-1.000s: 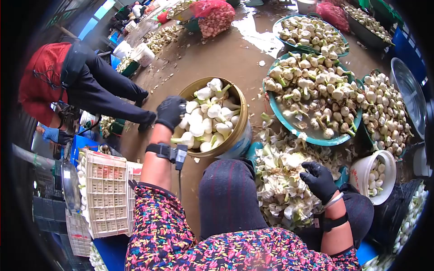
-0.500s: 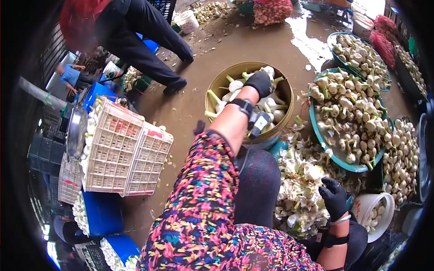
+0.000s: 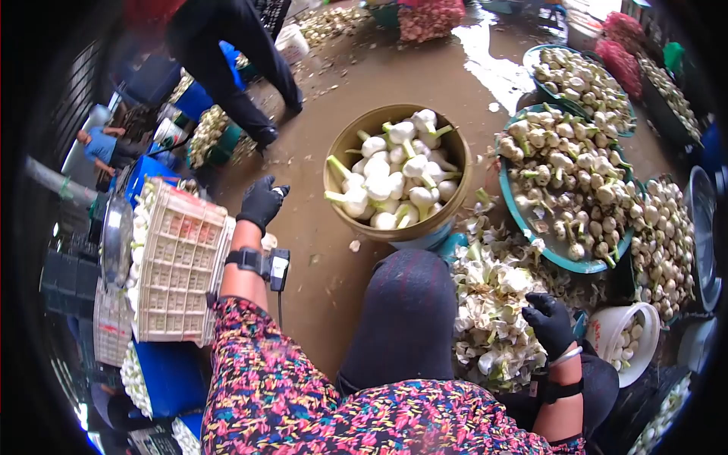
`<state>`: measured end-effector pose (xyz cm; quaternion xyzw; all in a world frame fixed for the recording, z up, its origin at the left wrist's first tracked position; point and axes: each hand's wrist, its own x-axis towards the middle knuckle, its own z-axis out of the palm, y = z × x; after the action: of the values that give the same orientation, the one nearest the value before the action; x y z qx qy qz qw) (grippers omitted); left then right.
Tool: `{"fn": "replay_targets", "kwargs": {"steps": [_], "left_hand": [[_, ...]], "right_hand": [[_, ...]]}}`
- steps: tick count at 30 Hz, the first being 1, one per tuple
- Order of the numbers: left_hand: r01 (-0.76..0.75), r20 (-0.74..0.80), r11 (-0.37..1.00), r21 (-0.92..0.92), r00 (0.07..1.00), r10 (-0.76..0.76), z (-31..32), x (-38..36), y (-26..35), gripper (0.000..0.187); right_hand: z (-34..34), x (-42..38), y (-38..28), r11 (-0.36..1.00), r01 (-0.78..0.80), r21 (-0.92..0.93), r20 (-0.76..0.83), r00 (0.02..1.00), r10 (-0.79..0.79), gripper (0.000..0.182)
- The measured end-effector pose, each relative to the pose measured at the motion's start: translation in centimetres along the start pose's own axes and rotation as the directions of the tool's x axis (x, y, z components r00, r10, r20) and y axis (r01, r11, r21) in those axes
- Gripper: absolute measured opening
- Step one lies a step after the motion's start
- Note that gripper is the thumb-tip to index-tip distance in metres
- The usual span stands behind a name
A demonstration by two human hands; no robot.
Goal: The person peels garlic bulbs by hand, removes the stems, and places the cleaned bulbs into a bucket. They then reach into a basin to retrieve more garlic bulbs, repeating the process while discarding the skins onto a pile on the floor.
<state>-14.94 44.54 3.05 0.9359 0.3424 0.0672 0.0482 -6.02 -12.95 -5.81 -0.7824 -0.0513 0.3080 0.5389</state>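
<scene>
1. Head view, hands: left hand (image 3: 261, 203) in a black glove is hovering over the wet floor (image 3: 379, 83), between the white crate (image 3: 178, 265) and the gold tub (image 3: 455, 152). Fingers are loosely curled, and I cannot tell whether anything small is pinched in them. Right hand (image 3: 547, 324), also gloved, is resting loosely curled on the pile of trimmings (image 3: 493, 303), gripping nothing that I can see.
2. Head view, work item: garlic bulbs (image 3: 394, 182) with green stems are filling the gold tub, just ahead of the person's knee (image 3: 406, 318).
3. Handling, judged: each bulb is looking light and firm. The skins are looking papery and damp, so probably slippery in gloves. The stem stub is looking like the easy grip; cupping the bulb body is safer because stems may snap.
4. Head view, surroundings: the teal basin (image 3: 557, 254) of untrimmed bulbs is sitting right of the tub, with more basins behind it. A white bucket (image 3: 607, 334) is sitting near the right hand.
5. Obstructions: the knee is sitting between both hands. Another person's legs (image 3: 250, 68) are standing beyond the left hand, well apart from the tub.
</scene>
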Motion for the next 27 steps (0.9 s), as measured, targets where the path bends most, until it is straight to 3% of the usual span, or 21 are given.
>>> {"fn": "replay_targets", "kwargs": {"steps": [2,4,8,9,11,13,14,15,17,18,19,21,22,23,25,26,27], "left_hand": [[-0.210,-0.064,0.964,-0.165,0.977,0.202,-0.9,0.8,4.7,0.040],[-0.438,-0.122,0.821,-0.365,0.897,0.424,-0.5,2.1,10.3,0.030],[-0.415,0.032,0.700,-0.582,0.848,0.529,3.6,6.8,20.1,0.033],[-0.303,0.071,0.657,-0.691,0.875,0.478,5.8,8.1,21.8,0.037],[-0.395,0.083,0.742,-0.542,0.853,0.514,7.6,10.1,25.3,0.045],[-0.386,0.190,0.900,-0.202,0.886,0.422,8.0,10.5,27.8,0.051],[-0.302,0.253,0.941,-0.155,0.908,0.333,9.4,11.2,28.0,0.053],[-0.311,0.260,0.938,-0.153,0.903,0.342,9.8,11.3,28.3,0.053],[-0.254,0.206,0.948,-0.191,0.934,0.292,10.4,11.3,28.0,0.050],[-0.311,0.353,0.911,-0.271,0.849,0.395,9.6,11.4,27.9,0.045],[-0.315,0.359,0.911,-0.266,0.845,0.397,9.3,10.7,28.0,0.045],[-0.516,0.350,0.830,-0.211,0.753,0.557,7.6,7.9,27.6,0.043],[-0.662,0.196,0.749,-0.033,0.730,0.654,6.5,6.0,27.8,0.041],[-0.664,0.204,0.747,-0.028,0.728,0.655,6.6,6.2,27.1,0.041],[-0.566,0.029,0.713,-0.413,0.774,0.632,6.1,7.1,25.4,0.039],[-0.446,0.065,0.688,-0.573,0.812,0.580,5.2,7.2,24.7,0.036],[-0.403,0.068,0.674,-0.620,0.828,0.557,4.7,6.8,24.0,0.033]], "right_hand": [[0.1,0.1,-0.5,0.998,-0.046,0.042,0.022,0.999,0.045,0.036],[0.1,0.3,-0.4,0.996,-0.070,0.061,0.013,0.998,0.069,0.036],[0.0,0.5,0.7,0.998,-0.039,0.045,-0.009,0.999,0.039,0.037],[0.0,0.5,0.7,0.997,-0.063,0.041,-0.004,0.998,0.064,0.037],[-0.4,0.3,0.2,0.993,-0.013,-0.117,-0.045,0.999,0.008,0.037],[-0.5,0.2,0.0,0.985,-0.027,-0.173,-0.072,0.997,0.015,0.037],[-0.6,0.3,-0.1,0.986,-0.034,-0.164,-0.081,0.996,0.021,0.037],[-0.6,0.4,-0.2,0.979,0.007,-0.203,-0.091,0.996,-0.026,0.037],[-0.6,0.3,-0.3,0.971,0.039,-0.236,-0.101,0.993,-0.064,0.038],[-0.6,0.3,-0.4,0.968,0.057,-0.246,-0.092,0.992,-0.082,0.038],[-0.7,0.3,-0.6,0.964,0.077,-0.255,-0.083,0.991,-0.101,0.038],[-0.8,-0.1,-1.2,0.952,0.071,-0.298,-0.053,0.995,-0.090,0.037],[-0.7,-0.1,-1.3,0.955,0.071,-0.289,-0.044,0.995,-0.087,0.038],[-0.7,-0.1,-1.3,0.957,0.073,-0.281,-0.036,0.996,-0.086,0.038],[-0.7,-0.3,-1.0,0.961,0.089,-0.263,-0.049,0.993,-0.105,0.038],[-0.9,-0.5,-1.0,0.962,0.091,-0.256,-0.048,0.993,-0.107,0.038],[-1.0,-0.7,-1.2,0.964,0.096,-0.248,-0.048,0.993,-0.111,0.037]]}}
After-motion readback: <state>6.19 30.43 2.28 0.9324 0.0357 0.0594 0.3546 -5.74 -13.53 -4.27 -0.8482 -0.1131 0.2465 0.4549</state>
